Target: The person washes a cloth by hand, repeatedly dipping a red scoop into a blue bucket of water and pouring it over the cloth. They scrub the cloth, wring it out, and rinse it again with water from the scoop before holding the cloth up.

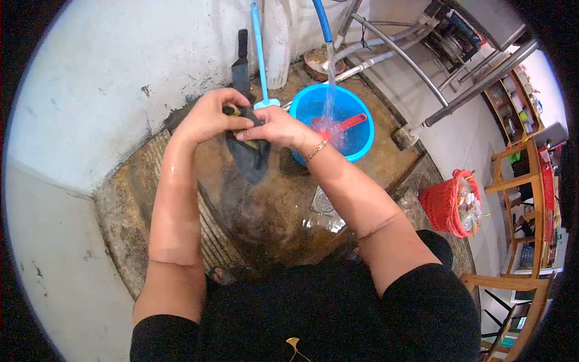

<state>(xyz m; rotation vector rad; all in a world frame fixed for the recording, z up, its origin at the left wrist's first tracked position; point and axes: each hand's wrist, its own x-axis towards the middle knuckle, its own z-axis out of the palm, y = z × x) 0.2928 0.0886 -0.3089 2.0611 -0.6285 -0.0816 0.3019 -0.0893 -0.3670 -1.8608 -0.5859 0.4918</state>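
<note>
My left hand point(212, 118) and my right hand point(276, 125) meet in front of me, fingers closed on a dark grey, cloth-like thing point(248, 161) with yellowish-green patches. It hangs down from my fingers to a blunt point; its exact kind I cannot tell. To the right of my right hand stands a blue basin point(369, 136), into which water pours from a blue hose point(322, 21). A red plastic dipper point(353, 120) lies in the basin under the stream.
A light-blue-handled tool point(259, 57) and a black-handled tool point(242, 60) lean on the white wall behind my hands. A floor drain point(322, 202) lies in the wet floor. To the right are a red basket point(443, 208) of rubbish, a metal-legged stand point(401, 54) and a wooden frame point(512, 280).
</note>
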